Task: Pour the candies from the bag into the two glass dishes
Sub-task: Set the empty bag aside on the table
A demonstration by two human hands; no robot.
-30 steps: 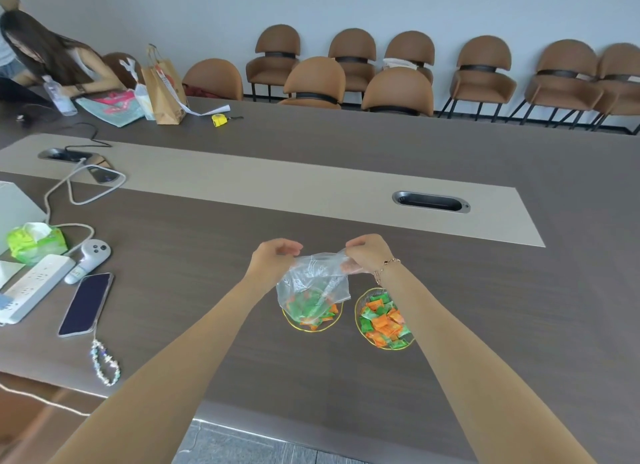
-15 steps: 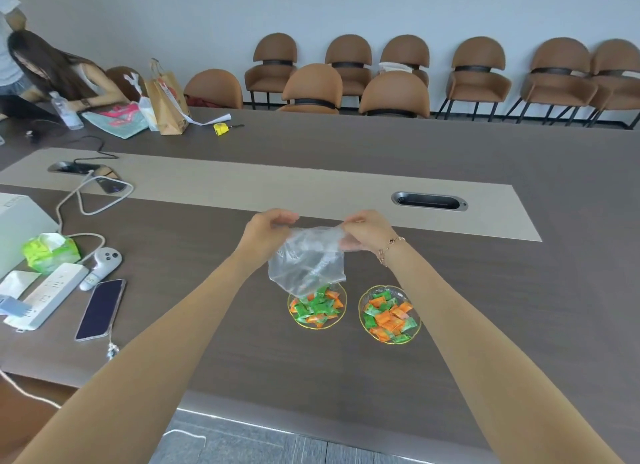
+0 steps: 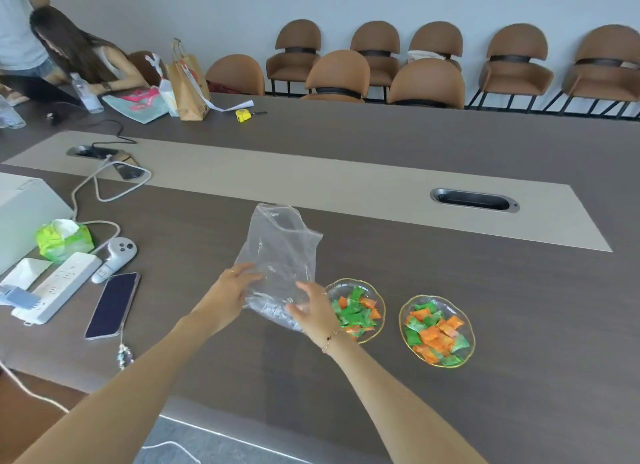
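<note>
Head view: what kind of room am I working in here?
Probably an office meeting room: one long conference table with cable ports set in its centre strip, and matching brown chairs lined along the wall.

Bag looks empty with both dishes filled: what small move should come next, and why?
Probably lay the bag flat on the table to the left of the dishes and let go. It looks clear and empty, both glass dishes hold orange and green candies, and the left hand and right hand hold its lower end just beside the left dish.
</note>
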